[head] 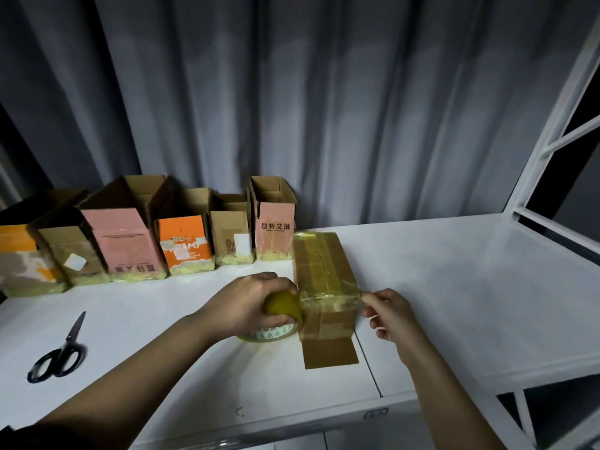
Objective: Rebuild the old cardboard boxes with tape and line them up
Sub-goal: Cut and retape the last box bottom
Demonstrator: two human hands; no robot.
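A brown cardboard box [321,271] lies on its side in the middle of the white table [454,287], its near end wrapped in yellowish clear tape. One flap [329,352] lies flat on the table toward me. My left hand [250,300] grips the yellow tape roll [282,315] against the box's left side. A strip of tape runs from the roll across the box's near end. My right hand [388,315] pinches the tape's free end at the box's right corner.
Several taped boxes [130,241] stand open-topped in a row along the back left, against a grey curtain [292,92]. Black scissors [61,352] lie at the front left. A white metal frame [548,147] rises at the right.
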